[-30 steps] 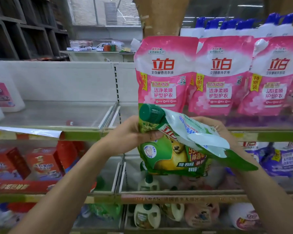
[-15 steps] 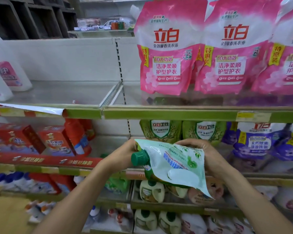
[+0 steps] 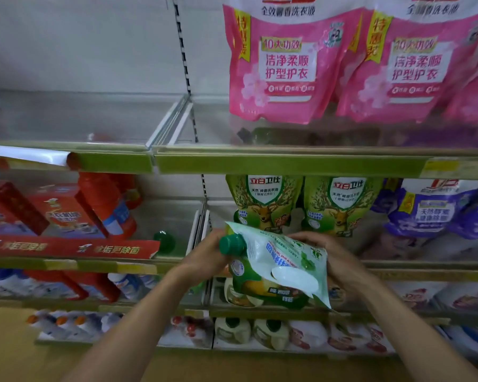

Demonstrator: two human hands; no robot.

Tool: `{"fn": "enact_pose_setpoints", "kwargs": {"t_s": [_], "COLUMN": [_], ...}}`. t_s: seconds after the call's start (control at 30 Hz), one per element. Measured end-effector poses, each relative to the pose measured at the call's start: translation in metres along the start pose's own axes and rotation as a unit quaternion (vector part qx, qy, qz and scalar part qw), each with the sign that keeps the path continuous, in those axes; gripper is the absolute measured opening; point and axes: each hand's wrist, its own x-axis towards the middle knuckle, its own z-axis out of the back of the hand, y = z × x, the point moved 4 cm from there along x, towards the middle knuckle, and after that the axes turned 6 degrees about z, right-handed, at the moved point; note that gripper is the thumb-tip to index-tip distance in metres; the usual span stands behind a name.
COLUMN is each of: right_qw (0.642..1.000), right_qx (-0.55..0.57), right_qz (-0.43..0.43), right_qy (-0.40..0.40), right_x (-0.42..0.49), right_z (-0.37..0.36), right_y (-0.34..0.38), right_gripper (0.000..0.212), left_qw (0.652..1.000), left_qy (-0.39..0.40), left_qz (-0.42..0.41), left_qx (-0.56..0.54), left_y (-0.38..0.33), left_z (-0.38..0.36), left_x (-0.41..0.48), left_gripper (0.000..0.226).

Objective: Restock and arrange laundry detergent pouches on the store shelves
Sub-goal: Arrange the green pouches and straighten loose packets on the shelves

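Holding a green pouch (image 3: 276, 271) tilted at center frame — left hand (image 3: 204, 257) gripping near the cap (image 3: 231, 244), right hand (image 3: 334, 257) clutching the other edge — just below the shelved green pouches (image 3: 265, 202).

Bare shelf bay (image 3: 174, 216) beside green pouches (image 3: 264, 202)
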Motion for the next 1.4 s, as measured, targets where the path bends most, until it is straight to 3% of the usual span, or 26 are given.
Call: {"fn": "enact_pose_setpoints", "kwargs": {"t_s": [0.17, 0.47, 0.63, 0.83, 1.0, 1.07, 1.2, 1.23, 1.33, 1.4], "right_qw": [0.999, 0.990, 0.984, 0.988, 0.991, 0.991, 0.982, 0.977, 0.971, 0.970], "right_qx": [0.004, 0.083, 0.061, 0.014, -0.047, -0.054, -0.059, -0.064, -0.071, -0.063], "right_qz": [-0.003, -0.010, -0.013, 0.051, 0.084, 0.092, 0.108, 0.118, 0.137, 0.137], "right_qy": [-0.045, -0.115, -0.167, -0.142, -0.088, -0.082, -0.146, -0.163, -0.183, -0.189], "right_x": [0.017, 0.059, 0.066, 0.060, 0.048, 0.046, 0.049, 0.050, 0.051, 0.051], "right_z": [0.003, 0.001, 0.006, 0.004, 0.004, 0.002, 0.006, 0.008, 0.011, 0.011], "right_y": [-0.008, -0.017, -0.037, -0.041, -0.038, -0.030, -0.005, 0.000, 0.000, 0.001], "right_gripper": [0.039, 0.041, 0.041, 0.048, 0.064, 0.057, 0.014, 0.018, 0.062, 0.067], "left_qw": [1.000, 0.996, 0.991, 0.990, 0.984, 0.983, 0.977, 0.976, 0.968, 0.964], "left_qy": [0.014, -0.072, -0.072, -0.063, -0.017, -0.010, -0.021, -0.030, -0.057, -0.063], "left_qz": [-0.011, 0.012, 0.055, 0.048, 0.016, 0.030, 0.030, 0.031, 0.039, 0.041], "left_qx": [-0.021, -0.042, -0.099, -0.113, -0.179, -0.179, -0.209, -0.215, -0.241, -0.255], "left_y": [0.006, 0.049, 0.075, 0.085, 0.071, 0.065, 0.053, 0.052, 0.053, 0.053], "left_z": [0.006, 0.019, 0.007, 0.010, 0.016, 0.019, 0.021, 0.021, 0.019, 0.018], "left_x": [0.024, 0.086, 0.091, 0.093, 0.093, 0.092, 0.091, 0.092, 0.088, 0.086], "left_gripper": [0.042, 0.015, 0.019, 0.024, 0.053, 0.047, 0.033, 0.033, 0.040, 0.039]}}
